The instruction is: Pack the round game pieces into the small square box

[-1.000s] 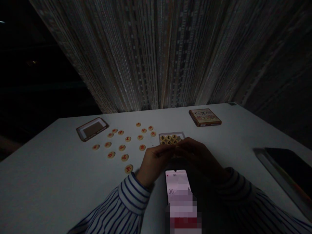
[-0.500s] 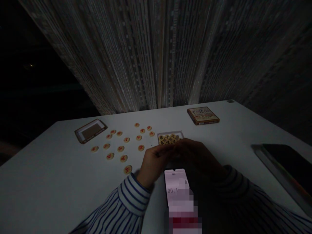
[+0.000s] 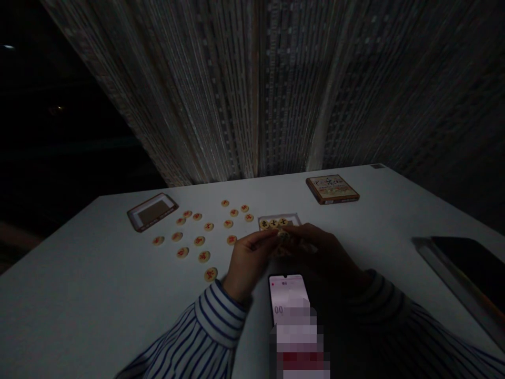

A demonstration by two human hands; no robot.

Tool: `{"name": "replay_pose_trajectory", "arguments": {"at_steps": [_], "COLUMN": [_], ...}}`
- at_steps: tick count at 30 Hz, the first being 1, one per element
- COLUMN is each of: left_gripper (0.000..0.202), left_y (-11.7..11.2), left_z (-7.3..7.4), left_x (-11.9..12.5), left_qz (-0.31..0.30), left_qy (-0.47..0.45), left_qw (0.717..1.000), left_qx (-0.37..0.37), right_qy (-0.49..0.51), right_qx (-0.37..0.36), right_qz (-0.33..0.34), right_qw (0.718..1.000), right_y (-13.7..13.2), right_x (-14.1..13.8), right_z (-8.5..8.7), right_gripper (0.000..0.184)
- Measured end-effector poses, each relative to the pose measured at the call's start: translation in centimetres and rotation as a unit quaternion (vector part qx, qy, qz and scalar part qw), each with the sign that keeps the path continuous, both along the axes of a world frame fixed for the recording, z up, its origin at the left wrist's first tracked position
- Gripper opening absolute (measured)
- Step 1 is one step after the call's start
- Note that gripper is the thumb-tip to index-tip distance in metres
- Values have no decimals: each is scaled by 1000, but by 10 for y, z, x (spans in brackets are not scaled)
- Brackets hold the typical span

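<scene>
My left hand (image 3: 249, 264) and my right hand (image 3: 329, 253) meet over an open box (image 3: 291, 216) of Chinese chess pieces. Between their closed fingertips is a round Chinese chess piece (image 3: 283, 235), its marking too dark to read. Black-marked pieces (image 3: 273, 223) lie in rows inside the box, partly hidden by my fingers. To the left, several red-marked pieces (image 3: 199, 240) are spread loosely over the white table (image 3: 130, 295), the closest one (image 3: 210, 274) just beside my left wrist.
A lit phone (image 3: 290, 295) lies below my hands, between my forearms. An open box half (image 3: 153, 211) sits at the back left, and a flat printed box (image 3: 332, 189) at the back right. Some dark flat object (image 3: 469, 273) is at the right, and a string curtain (image 3: 244, 95) hangs behind.
My fingertips have lifted slightly and parted, so the piece between them now shows. The view has shifted a little. The scattered red-marked pieces look unmoved.
</scene>
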State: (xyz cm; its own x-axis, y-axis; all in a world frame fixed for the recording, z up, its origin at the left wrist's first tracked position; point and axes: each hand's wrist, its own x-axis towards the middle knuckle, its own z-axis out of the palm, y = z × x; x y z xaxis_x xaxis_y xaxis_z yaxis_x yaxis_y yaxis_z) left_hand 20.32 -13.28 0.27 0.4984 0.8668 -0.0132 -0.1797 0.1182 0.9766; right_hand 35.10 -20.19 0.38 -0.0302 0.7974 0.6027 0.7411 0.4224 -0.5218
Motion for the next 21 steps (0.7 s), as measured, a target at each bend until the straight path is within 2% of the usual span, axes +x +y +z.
{"name": "replay_pose_trajectory", "arguments": {"at_steps": [3, 7, 12, 16, 21], "left_gripper": [21, 20, 18, 21, 24], "left_y": [0, -2, 3, 14, 21], "left_z": [-1, -1, 3, -2, -15], "left_x": [0, 2, -2, -11, -15], "left_qz": [9, 18, 72, 126, 111], "left_qy": [-4, 0, 74, 187, 279], "left_qw": [1000, 1000, 992, 955, 902], "left_qx": [-6, -6, 75, 195, 309], "right_qy": [-28, -40, -57, -40, 3], "right_qx": [34, 36, 31, 24, 3], "right_qz": [10, -28, -68, -116, -154], "right_qw": [999, 998, 996, 992, 988], "right_y": [0, 1, 3, 4, 5], "right_x": [0, -2, 4, 17, 34], "right_z": [2, 0, -1, 2, 3], "right_gripper": [27, 25, 24, 26, 27]}}
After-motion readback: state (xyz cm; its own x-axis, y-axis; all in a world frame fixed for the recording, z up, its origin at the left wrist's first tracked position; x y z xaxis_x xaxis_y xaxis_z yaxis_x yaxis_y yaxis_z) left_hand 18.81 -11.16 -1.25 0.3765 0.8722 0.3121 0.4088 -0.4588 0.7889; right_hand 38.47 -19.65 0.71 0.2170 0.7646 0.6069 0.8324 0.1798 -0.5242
